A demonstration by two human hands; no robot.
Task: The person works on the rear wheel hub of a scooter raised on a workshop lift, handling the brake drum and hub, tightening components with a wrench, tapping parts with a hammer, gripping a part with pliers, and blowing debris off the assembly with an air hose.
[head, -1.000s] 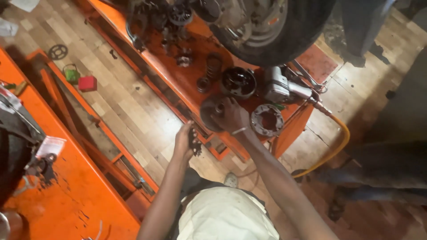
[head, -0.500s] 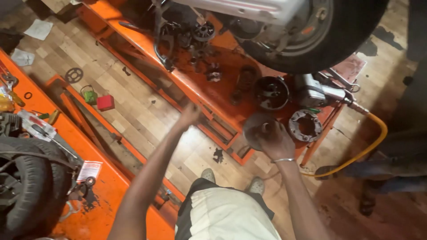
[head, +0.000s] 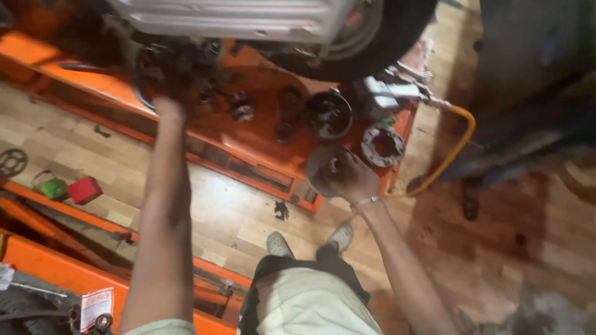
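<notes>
My right hand (head: 352, 178) is shut on a round dark metal disc (head: 320, 166), holding it at the front edge of the orange lift platform (head: 248, 158). My left arm stretches forward, and my left hand (head: 169, 107) reaches into the dark engine parts (head: 180, 65) under the silver cover (head: 236, 18). The fingers there are blurred and partly hidden in shadow. A dark round drum (head: 329, 115) and a toothed ring (head: 383, 144) lie on the platform just beyond my right hand.
A black tyre (head: 385, 43) hangs over the platform. An air tool (head: 388, 96) with a yellow hose (head: 458, 146) lies at the right. Small parts (head: 242, 111) sit mid-platform. A red box (head: 84, 189), a green item (head: 53, 186) and a sprocket (head: 11, 162) lie on the wooden floor.
My left hand has moved from the platform's front edge forward to the engine parts. My right hand has stayed on the disc while the view shifted.
</notes>
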